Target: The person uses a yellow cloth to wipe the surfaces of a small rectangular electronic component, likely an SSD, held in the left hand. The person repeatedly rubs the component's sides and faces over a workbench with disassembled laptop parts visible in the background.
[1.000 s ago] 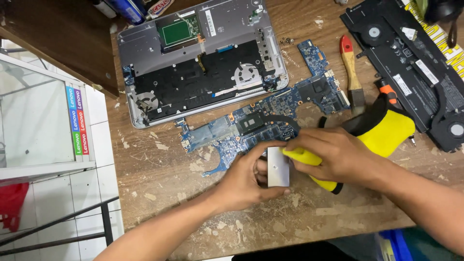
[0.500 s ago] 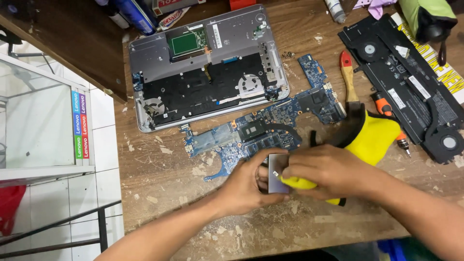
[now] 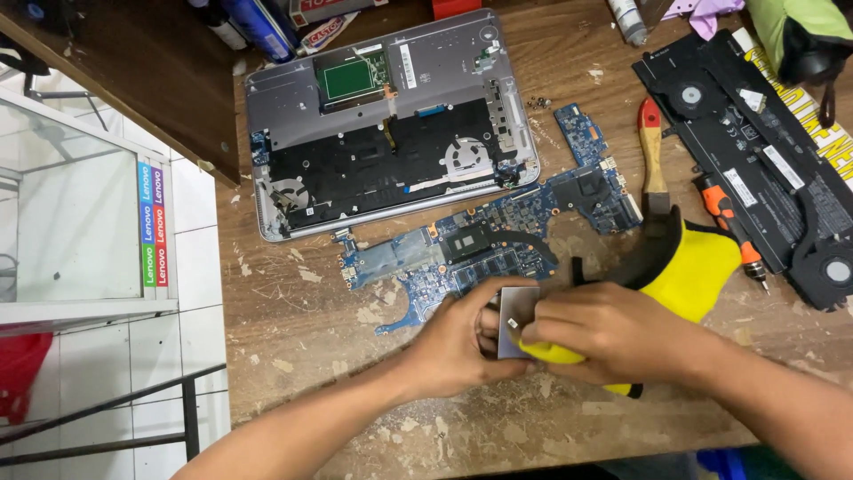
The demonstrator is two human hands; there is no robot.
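The worn brown wooden tabletop (image 3: 293, 347) looks rough and matt, scratched and flecked with pale chips. The small flat silver metal plate (image 3: 514, 313), pinched by the left hand (image 3: 458, 342), has a smooth, dull brushed sheen. The yellow and black plastic tool (image 3: 684, 267) under the right hand (image 3: 613, 333) looks smooth and faintly glossy. The opened grey metal laptop base (image 3: 391, 124) has a satin finish, with matt black film across its middle. The blue printed circuit board (image 3: 498, 249) looks lacquered and slightly shiny. The red-handled brush (image 3: 651, 151) shows glossy painted wood.
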